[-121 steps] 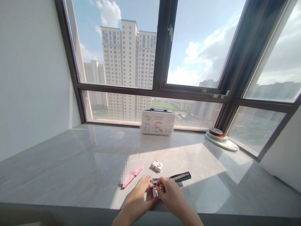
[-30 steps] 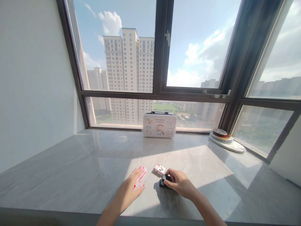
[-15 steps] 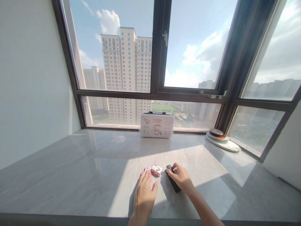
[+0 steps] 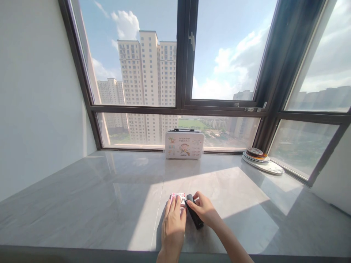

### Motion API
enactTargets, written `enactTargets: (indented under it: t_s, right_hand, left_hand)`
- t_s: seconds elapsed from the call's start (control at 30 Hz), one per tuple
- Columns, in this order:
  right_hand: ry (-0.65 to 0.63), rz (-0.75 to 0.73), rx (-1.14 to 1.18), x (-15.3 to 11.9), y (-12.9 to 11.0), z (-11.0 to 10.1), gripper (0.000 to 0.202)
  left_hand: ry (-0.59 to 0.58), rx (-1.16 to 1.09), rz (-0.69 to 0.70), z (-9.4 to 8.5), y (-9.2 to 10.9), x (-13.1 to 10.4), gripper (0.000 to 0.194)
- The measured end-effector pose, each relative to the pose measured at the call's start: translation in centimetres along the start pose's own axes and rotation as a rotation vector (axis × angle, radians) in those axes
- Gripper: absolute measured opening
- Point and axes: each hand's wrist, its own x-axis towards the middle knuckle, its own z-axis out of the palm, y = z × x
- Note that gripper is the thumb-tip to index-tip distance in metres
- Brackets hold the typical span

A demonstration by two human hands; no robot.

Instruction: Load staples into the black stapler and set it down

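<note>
A black stapler (image 4: 195, 218) lies at a slant on the grey stone sill, and my right hand (image 4: 205, 210) is closed around its upper part, thumb on the near side. Close to its left, my left hand (image 4: 173, 223) rests with fingers stretched forward over two small red-and-white items. One is a small printed box (image 4: 182, 195), beside the stapler's top end and partly under my fingertips. The other, a pink-and-white packet (image 4: 173, 196), is mostly covered by the same hand; its shape is hidden.
A white carry case (image 4: 184, 145) with cartoon prints and a dark handle stands upright against the window. Stacked plates (image 4: 263, 165) sit in the right corner. The stone sill (image 4: 95, 204) ends at a front edge near me, with a wall at the left.
My right hand has moved the stapler left, up close to the small box. The small box now sits tighter against the packet, and my left hand covers more of it.
</note>
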Motion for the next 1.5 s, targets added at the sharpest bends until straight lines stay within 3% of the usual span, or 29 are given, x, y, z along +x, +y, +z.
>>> enactTargets:
  t_s: [0.17,0.33,0.53,0.73,0.9,1.1,1.5]
  right_hand:
    - [-0.064,0.062,0.118,-1.2,-0.6,0.2,0.029]
    - [-0.134,0.186,0.209,-2.1,-1.2,3.0,0.034]
    - [-0.152,0.180,0.272,-0.9,-2.6,8.2,0.030]
    - [-0.158,0.131,0.271,0.3,-6.2,13.6,0.028]
    - [-0.155,0.105,0.267,0.6,-9.1,16.4,0.028]
    - [-0.152,0.079,0.268,0.6,-9.9,16.0,0.029]
    - [-0.159,0.084,0.272,0.9,-8.4,13.9,0.033]
  left_hand:
    - [-0.005,0.011,0.002,-0.6,0.4,-0.5,0.052]
    - [0.018,0.006,0.027,-0.5,-1.0,-0.7,0.051]
    - [0.088,0.054,0.052,-2.1,-6.0,-0.5,0.050]
    - [0.128,0.084,0.098,-6.3,-11.9,-0.4,0.048]
    - [0.116,0.142,0.085,-9.7,-14.4,-0.2,0.047]
    - [0.124,0.194,0.114,-10.0,-14.8,0.1,0.047]
    - [0.135,0.225,0.102,-9.4,-11.9,0.4,0.047]
